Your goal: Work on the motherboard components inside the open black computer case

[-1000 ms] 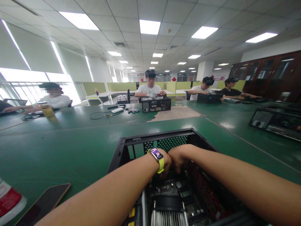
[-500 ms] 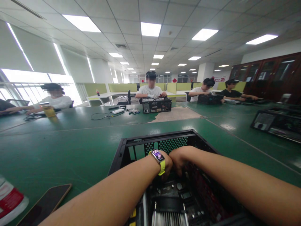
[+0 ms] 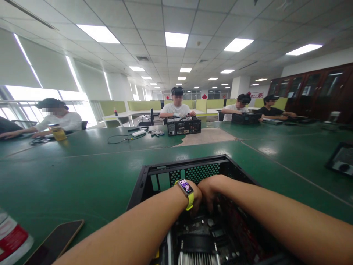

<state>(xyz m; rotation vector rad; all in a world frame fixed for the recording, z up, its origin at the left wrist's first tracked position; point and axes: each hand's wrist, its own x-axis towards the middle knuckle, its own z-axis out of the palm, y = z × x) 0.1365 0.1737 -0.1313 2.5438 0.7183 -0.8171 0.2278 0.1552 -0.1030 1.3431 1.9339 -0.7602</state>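
Both hands, left hand and right hand, were deep inside the open computer case on the table, side by side; I could not tell what they gripped.

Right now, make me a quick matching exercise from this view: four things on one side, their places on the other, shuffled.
Things:
1. left hand
2. phone
3. yellow cup
4. heatsink

Places:
A. flat on the green table, near left
B. far left, by a seated person
C. inside the open computer case, touching the right hand
D. in the case, nearest the camera

Pairs: 1-C, 2-A, 3-B, 4-D
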